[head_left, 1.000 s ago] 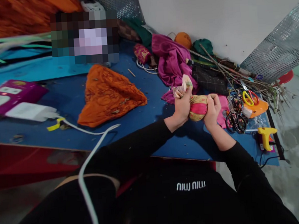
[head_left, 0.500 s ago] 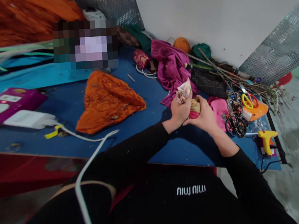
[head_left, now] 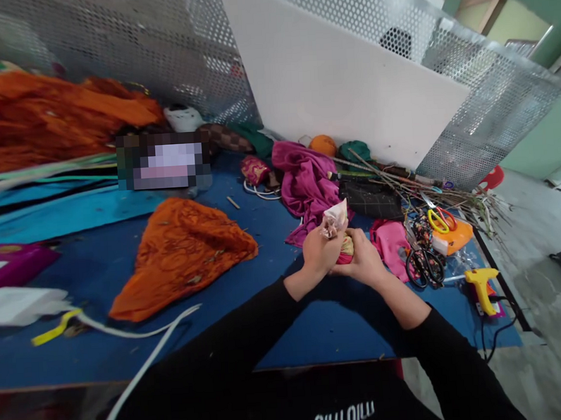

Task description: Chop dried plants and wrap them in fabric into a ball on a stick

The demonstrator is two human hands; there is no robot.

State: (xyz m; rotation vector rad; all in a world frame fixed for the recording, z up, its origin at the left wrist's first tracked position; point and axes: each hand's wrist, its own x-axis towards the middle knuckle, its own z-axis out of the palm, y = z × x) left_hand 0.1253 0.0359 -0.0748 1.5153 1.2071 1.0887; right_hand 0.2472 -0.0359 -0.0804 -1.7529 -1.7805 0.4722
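My left hand (head_left: 318, 253) and my right hand (head_left: 365, 262) are closed together around a small stuffed cloth bundle (head_left: 345, 246), pink and yellow-green, held just above the blue table (head_left: 288, 336). A gathered pale tuft of the bundle's fabric (head_left: 334, 218) sticks up above my left fist. Most of the bundle is hidden inside my fingers. Both arms are in black sleeves.
An orange patterned cloth (head_left: 183, 254) lies to the left, a magenta cloth (head_left: 304, 180) behind my hands, a pink piece (head_left: 393, 244) to the right. Scissors (head_left: 421, 261), yellow-handled scissors (head_left: 439, 218), a yellow glue gun (head_left: 481, 286) and dry twigs (head_left: 450, 193) crowd the right edge. A white cable (head_left: 141, 345) runs left.
The camera has tilted up, showing more of the white board and metal mesh. My right hand has slid from the bundle's side over its top, covering most of it.
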